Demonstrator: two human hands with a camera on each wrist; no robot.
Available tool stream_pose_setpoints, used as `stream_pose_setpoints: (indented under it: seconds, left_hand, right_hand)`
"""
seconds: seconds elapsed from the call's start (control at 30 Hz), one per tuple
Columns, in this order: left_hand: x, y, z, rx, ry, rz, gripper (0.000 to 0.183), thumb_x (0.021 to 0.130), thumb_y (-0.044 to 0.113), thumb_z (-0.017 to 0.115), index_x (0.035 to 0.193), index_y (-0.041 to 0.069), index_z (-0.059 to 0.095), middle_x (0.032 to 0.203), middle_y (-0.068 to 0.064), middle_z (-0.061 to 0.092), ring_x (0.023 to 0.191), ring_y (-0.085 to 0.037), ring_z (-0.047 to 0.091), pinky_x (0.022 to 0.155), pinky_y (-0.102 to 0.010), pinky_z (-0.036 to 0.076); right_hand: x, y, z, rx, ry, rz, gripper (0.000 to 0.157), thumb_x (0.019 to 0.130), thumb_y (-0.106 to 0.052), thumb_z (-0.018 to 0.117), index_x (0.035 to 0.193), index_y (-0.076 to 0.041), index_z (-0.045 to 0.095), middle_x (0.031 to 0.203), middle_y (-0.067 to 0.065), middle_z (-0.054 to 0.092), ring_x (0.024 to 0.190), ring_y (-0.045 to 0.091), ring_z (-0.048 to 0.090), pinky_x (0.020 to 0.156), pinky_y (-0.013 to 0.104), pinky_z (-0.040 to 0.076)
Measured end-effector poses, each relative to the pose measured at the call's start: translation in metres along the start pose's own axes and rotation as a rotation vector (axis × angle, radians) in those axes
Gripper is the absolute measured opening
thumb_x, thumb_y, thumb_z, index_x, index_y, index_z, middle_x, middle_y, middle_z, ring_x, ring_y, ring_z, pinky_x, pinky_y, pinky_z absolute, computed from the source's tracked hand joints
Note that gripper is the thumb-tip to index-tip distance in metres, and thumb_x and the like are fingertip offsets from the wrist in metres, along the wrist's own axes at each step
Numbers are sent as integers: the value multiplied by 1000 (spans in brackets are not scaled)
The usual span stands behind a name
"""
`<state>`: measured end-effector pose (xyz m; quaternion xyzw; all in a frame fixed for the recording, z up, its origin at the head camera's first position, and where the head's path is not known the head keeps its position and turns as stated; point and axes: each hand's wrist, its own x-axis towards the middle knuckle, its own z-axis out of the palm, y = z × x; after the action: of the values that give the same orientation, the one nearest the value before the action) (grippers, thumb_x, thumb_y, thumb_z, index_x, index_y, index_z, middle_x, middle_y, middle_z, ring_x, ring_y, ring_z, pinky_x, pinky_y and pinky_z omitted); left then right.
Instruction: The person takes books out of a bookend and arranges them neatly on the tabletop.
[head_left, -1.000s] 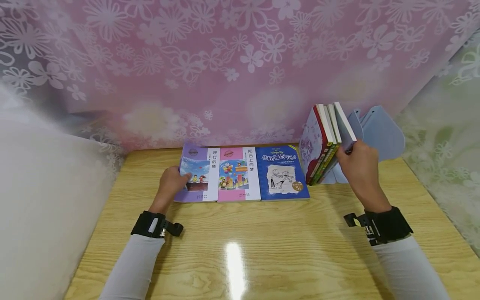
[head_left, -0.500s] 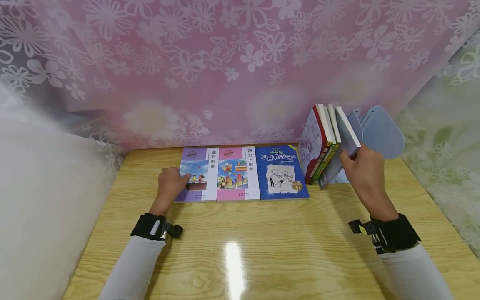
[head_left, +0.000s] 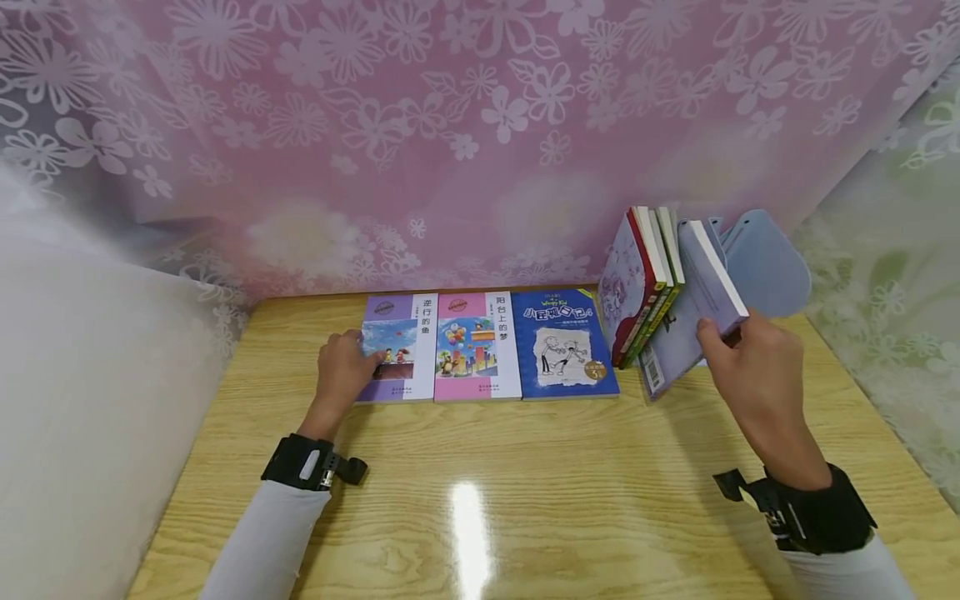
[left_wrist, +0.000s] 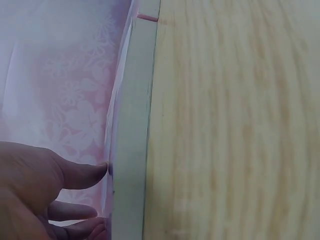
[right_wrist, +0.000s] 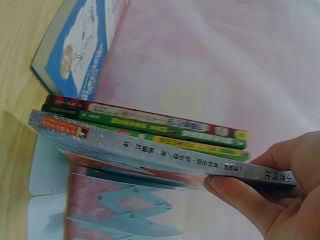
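My right hand pinches the upper end of a pale lilac-blue paperback between thumb and fingers. The book tilts out from the standing row, its lower corner low over the table, and its printed spine shows in the right wrist view. Left of it stand thin books with red and green spines. On the far left my left hand rests at the edge of a purple-and-white book, thumb on the cover. Beside that lie a pink book and a blue comic-style book, face up in a row.
A light blue folding bookend stands behind the right hand, its crossed bars showing in the right wrist view. The wooden table reaches back to a pink flowered curtain. Pale fabric borders the left side.
My right hand has drawn the lilac-blue paperback out of the row, toward me and right, tilting it further. The purple book's raised left edge has come down flat; my left hand stays beside it.
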<state>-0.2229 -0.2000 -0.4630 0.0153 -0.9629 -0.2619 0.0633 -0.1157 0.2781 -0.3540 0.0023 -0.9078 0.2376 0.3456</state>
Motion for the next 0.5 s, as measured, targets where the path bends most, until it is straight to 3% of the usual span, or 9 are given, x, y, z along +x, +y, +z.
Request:
stream_pose_setpoints:
  seconds: [0.17, 0.33, 0.43, 0.5]
  left_hand:
    - [-5, 12, -2, -16, 37, 30, 60, 83, 26, 73, 123, -13, 52, 115, -32, 56, 105, -45, 48, 92, -55, 38]
    - [-16, 47, -6, -129, 81, 106, 61, 87, 27, 69, 132, -8, 46, 129, -28, 51, 118, -41, 47, 96, -53, 41]
    - [-26, 72, -9, -203, 81, 178, 62, 88, 28, 68, 137, -2, 43, 132, -23, 51, 106, -35, 57, 87, -50, 48]
    - [-33, 86, -12, -237, 79, 231, 61, 88, 27, 68, 138, 1, 43, 121, -21, 59, 83, -31, 62, 74, -46, 52]
  right_hand:
    - [-9, -9, -17, -10, -5, -7, 23, 86, -18, 64, 85, 4, 62, 59, 16, 58, 43, 19, 43, 36, 26, 31]
    - [-18, -20, -32, -16, -8, -20, 27, 84, -17, 66, 97, 8, 66, 64, 20, 63, 41, 5, 37, 34, 22, 29]
    - [-23, -27, -41, -20, 13, -50, 27, 82, -15, 67, 95, 9, 67, 65, 22, 64, 42, 1, 37, 34, 22, 29]
    - [-26, -32, -47, -15, 34, -74, 26, 80, -14, 68, 94, 8, 67, 65, 21, 64, 44, 1, 39, 35, 21, 30]
